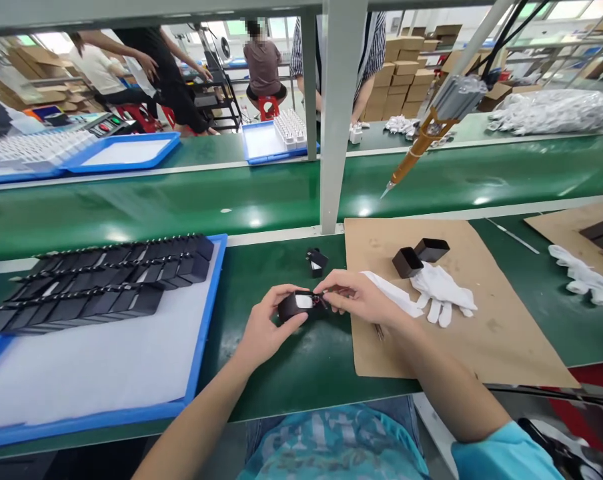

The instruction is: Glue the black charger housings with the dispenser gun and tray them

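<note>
Gripping black housing (289, 306) in left hand (267, 327), half-curled around its sides — pinching thin wires (320, 301) at its end with tightly bunched right hand (360, 299), over green bench (301, 377).

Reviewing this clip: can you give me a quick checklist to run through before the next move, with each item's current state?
1. Box held steady: ok; the left hand grips the black box between thumb and fingers.
2. Right hand at the box's end: ok; its fingertips are at the small dark wires.
3. Wires undamaged: cannot tell; too small to see.
4. Gloves worn, if required: not ok; both hands are bare, and a white glove lies on the brown paper.
5. Hanging orange tool clear of the hands: ok; it hangs apart from both.
</note>
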The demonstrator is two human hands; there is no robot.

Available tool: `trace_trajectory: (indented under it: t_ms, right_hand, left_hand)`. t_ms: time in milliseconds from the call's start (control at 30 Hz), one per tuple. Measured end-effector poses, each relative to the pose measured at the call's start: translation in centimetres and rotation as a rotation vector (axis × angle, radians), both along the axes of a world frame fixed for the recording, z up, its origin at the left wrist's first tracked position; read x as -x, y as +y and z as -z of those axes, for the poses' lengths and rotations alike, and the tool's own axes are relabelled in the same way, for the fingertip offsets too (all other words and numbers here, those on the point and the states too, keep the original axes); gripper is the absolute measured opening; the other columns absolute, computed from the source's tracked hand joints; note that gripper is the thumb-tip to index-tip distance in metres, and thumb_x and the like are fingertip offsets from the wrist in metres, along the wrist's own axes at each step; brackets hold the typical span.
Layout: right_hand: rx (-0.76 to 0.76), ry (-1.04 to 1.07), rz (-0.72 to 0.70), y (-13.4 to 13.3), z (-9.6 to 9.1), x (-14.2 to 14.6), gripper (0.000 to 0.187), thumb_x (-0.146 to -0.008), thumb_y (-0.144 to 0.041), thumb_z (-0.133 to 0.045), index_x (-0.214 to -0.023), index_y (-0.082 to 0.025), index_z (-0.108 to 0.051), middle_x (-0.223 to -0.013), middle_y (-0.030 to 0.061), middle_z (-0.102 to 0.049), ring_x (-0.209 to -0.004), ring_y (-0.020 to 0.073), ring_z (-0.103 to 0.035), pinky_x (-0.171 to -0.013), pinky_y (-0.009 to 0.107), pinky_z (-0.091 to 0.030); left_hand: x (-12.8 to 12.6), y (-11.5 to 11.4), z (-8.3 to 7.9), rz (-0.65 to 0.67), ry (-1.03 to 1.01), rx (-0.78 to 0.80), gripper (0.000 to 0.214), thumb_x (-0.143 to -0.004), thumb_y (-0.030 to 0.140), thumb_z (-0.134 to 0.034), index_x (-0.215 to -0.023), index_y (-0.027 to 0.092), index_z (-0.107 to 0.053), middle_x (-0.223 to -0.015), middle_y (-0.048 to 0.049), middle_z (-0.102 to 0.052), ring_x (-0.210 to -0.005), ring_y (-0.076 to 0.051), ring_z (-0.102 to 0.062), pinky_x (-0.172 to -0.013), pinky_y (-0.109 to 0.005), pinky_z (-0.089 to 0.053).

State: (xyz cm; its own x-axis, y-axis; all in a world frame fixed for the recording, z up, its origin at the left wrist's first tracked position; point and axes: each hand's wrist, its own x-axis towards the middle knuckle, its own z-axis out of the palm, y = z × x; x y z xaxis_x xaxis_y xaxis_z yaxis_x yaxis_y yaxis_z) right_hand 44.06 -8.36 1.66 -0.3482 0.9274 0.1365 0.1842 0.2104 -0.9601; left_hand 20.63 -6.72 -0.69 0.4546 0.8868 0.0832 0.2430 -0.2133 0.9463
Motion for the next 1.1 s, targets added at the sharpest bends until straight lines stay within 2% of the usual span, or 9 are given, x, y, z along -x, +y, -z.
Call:
trace_trajectory:
  t_ms: [100, 267, 467, 567, 667, 800, 867, 1000, 1100]
  right_hand:
    - [-0.025, 0.129, -0.091, 0.3, -0.1, -0.6, 0.019, -0.091, -0.030, -0.057, -0.100, -0.024, -0.073, -0.094, 0.0029, -0.062, -0.064, 0.0096, -0.064, -0.057, 0.026, -0.056]
    - [-0.179, 0.168, -0.099, 0.6, 0.4, -0.8, 0.016, -0.090, -0.022, -0.061, -0.097, -0.027, -0.075, -0.096, 0.0035, -0.069, -0.080, 0.0139, -0.068, -0.070, 0.031, -0.058]
    - [-0.292, 0.233, -0.116, 0.0, 0.5, -0.9, 0.019, -0.089, -0.023, -0.063, -0.076, -0.026, -0.077, -0.091, 0.0053, -0.071, -0.084, 0.0164, -0.066, -0.076, 0.034, -0.056]
    - [-0.149, 0.266, -0.038, 0.1, 0.6, -0.9, 0.010, -0.087, -0.030, -0.066, -0.086, -0.023, -0.074, -0.091, 0.0058, -0.070, -0.080, 0.0148, -0.065, -0.070, 0.030, -0.055]
    - [0.134, 0.269, 0.184, 0.4, 0.9, -0.4, 0.026, -0.085, -0.044, -0.064, -0.102, -0.024, -0.067, -0.085, 0.0015, -0.065, -0.060, 0.0092, -0.056, -0.048, 0.022, -0.049]
    - [0.296, 0.126, 0.224, 0.7, 1.2, 0.7, 0.032, -0.082, -0.051, -0.064, -0.089, -0.020, -0.067, -0.069, -0.0019, -0.057, -0.052, 0.0075, -0.050, -0.043, 0.020, -0.047]
    - [0.218, 0.111, 0.212, 0.5, 1.1, 1.1, 0.028, -0.080, -0.048, -0.068, -0.085, -0.020, -0.068, -0.076, 0.0005, -0.061, -0.058, 0.0094, -0.054, -0.048, 0.022, -0.051]
    - [-0.100, 0.093, 0.201, 0.1, 1.0, 1.1, 0.015, -0.083, -0.035, -0.068, -0.091, -0.023, -0.072, -0.095, 0.0039, -0.070, -0.080, 0.0140, -0.065, -0.068, 0.027, -0.056]
    - [-0.179, 0.048, 0.158, 0.1, 1.0, 1.1, 0.016, -0.086, -0.032, -0.066, -0.098, -0.025, -0.073, -0.100, 0.0037, -0.074, -0.089, 0.0157, -0.068, -0.077, 0.030, -0.056]
  left_hand:
    - [0.0, -0.1, -0.2, 0.043, -0.170, 0.259, 0.044, -0.079, 0.043, -0.072, -0.116, 0.023, -0.057, -0.113, -0.0080, -0.069, -0.101, -0.024, -0.066, -0.087, -0.035, -0.053]
    - [-0.4, -0.7, 0.1, 0.107, -0.401, 0.611, 0.049, -0.071, 0.047, -0.077, -0.111, 0.025, -0.061, -0.102, -0.0053, -0.068, -0.090, -0.022, -0.064, -0.072, -0.028, -0.052]
    - [-0.9, -1.0, 0.2, 0.035, -0.506, 0.731, 0.048, -0.073, 0.049, -0.074, -0.110, 0.021, -0.063, -0.092, -0.0054, -0.066, -0.076, -0.017, -0.062, -0.064, -0.025, -0.049]
    - [-0.8, -1.0, 0.5, -0.040, -0.485, 0.535, 0.044, -0.078, 0.044, -0.072, -0.114, 0.021, -0.061, -0.098, -0.0055, -0.065, -0.083, -0.018, -0.064, -0.068, -0.025, -0.050]
    - [-0.5, -1.0, 0.9, -0.082, -0.350, 0.094, 0.038, -0.080, 0.029, -0.073, -0.115, 0.024, -0.059, -0.109, -0.0057, -0.064, -0.099, -0.020, -0.063, -0.082, -0.029, -0.051]
    - [-0.4, -1.0, 1.0, -0.006, -0.124, -0.397, 0.041, -0.080, 0.013, -0.070, -0.117, 0.026, -0.057, -0.114, -0.0061, -0.063, -0.105, -0.021, -0.061, -0.090, -0.035, -0.050]
    - [-0.5, -0.9, 0.8, 0.023, -0.061, -0.458, 0.042, -0.081, 0.012, -0.069, -0.118, 0.027, -0.056, -0.113, -0.0063, -0.062, -0.104, -0.020, -0.061, -0.089, -0.035, -0.050]
    - [-0.4, -0.7, 0.7, 0.080, -0.040, -0.285, 0.037, -0.085, 0.017, -0.066, -0.119, 0.026, -0.054, -0.114, -0.0072, -0.061, -0.104, -0.020, -0.062, -0.084, -0.032, -0.054]
    - [-0.4, -0.7, 1.1, 0.138, -0.034, -0.259, 0.035, -0.085, 0.015, -0.063, -0.117, 0.026, -0.054, -0.114, -0.0070, -0.060, -0.103, -0.020, -0.062, -0.081, -0.031, -0.056]
